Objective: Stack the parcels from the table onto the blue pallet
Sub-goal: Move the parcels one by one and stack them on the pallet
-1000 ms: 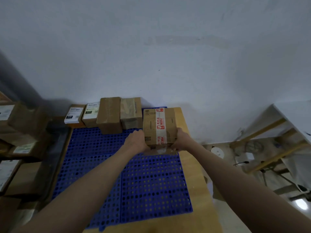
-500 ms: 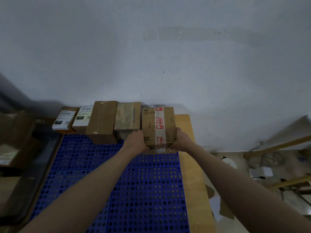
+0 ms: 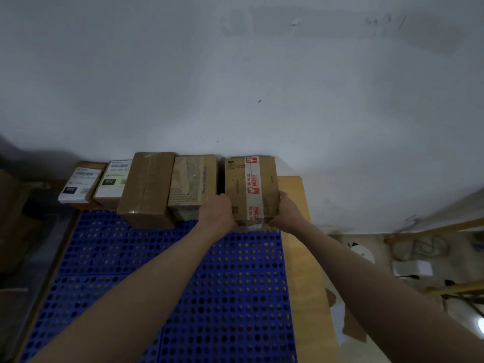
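Note:
A brown cardboard parcel with red-and-white tape sits at the far right end of the blue perforated pallet, against the wall. My left hand grips its near left corner and my right hand its near right corner. To its left stands a row of parcels: a tan box beside it with a narrow gap between, a taller brown box, and two boxes with white labels.
The pallet lies on a wooden board whose edge shows on the right. A white wall rises right behind the row. Dim boxes stand at the left; wooden frame legs and cables lie on the floor at right.
Both hands have carried the taped parcel forward to the wall end of the pallet, into line with the row. The camera has moved closer.

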Available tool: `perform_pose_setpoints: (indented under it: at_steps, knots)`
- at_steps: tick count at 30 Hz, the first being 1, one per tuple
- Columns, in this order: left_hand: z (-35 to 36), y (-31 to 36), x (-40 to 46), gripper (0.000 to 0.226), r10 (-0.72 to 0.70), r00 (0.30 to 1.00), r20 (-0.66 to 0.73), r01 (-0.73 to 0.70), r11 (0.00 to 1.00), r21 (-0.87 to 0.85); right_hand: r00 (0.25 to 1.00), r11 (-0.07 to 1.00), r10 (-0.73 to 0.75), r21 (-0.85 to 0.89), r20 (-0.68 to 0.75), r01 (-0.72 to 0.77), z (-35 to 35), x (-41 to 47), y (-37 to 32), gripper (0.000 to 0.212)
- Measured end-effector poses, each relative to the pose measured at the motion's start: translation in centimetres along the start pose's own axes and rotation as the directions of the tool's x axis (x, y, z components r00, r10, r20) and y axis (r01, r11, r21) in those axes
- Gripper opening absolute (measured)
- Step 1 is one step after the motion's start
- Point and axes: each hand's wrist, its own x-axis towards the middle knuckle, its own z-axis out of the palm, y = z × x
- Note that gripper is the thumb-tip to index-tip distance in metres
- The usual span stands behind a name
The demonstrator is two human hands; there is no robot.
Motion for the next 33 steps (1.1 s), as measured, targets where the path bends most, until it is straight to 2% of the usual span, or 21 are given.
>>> perform_pose_setpoints:
  at_steps: [8, 15, 21, 27, 31, 33]
  knots:
    - [-0.4, -0.2, -0.1, 0.045, -0.012, 0.998, -0.053, 0.018, 0.993, 0.113, 1.0, 1.0, 0.007, -0.006, -0.024, -0.007, 0.4, 0.0, -0.7, 0.093]
    - [-0.6, -1.0, -0.4, 0.054, 0.008, 0.999, -0.053, -0.006, 0.999, 0.038, 0.999, 0.999, 0.035, -0.019, -0.029, -0.036, 0.3, -0.7, -1.7, 0.092]
    - [-1.0, -1.6, -1.6, 0.055, 0.047, 0.998, -0.043, -0.047, 0.999, -0.003, 0.995, 0.985, 0.095, -0.144, 0.005, -0.093, -0.7, -2.4, -3.0, 0.081]
    - [-2.4, -2.8, -5.6, 0.056, 0.093, 0.987, 0.13, -0.101, 0.993, 0.063, 0.99, 0.953, 0.137, -0.279, 0.046, -0.118, -2.0, -6.5, -4.9, 0.067]
    - [-3.7, -3.8, -9.1, 0.058, 0.084, 0.976, 0.202, -0.103, 0.991, 0.089, 0.994, 0.928, 0.088, -0.368, 0.065, -0.058, -3.2, -10.2, -6.6, 0.038]
    - [-4.6, -4.4, -11.2, 0.055, 0.086, 0.973, 0.215, -0.107, 0.99, 0.088, 0.992, 0.902, 0.062, -0.431, 0.108, -0.01, -3.8, -12.2, -7.8, 0.035]
